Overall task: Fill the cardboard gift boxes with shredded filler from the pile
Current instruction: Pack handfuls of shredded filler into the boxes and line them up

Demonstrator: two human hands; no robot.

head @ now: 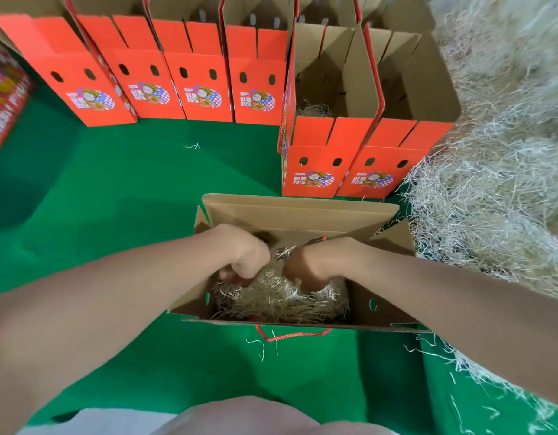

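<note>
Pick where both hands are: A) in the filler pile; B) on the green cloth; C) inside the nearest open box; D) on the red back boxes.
C: left hand and right hand are both down in the cardboard box, gripping its shredded filler.

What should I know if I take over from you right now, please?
Left hand and right hand: both in the front box, fingers curled into the filler.
Pile: to the right, on the green cloth.
Done: front box partly filled.
To do: the box behind holds only a wisp; its neighbour looks empty; back row insides are hidden.
</note>
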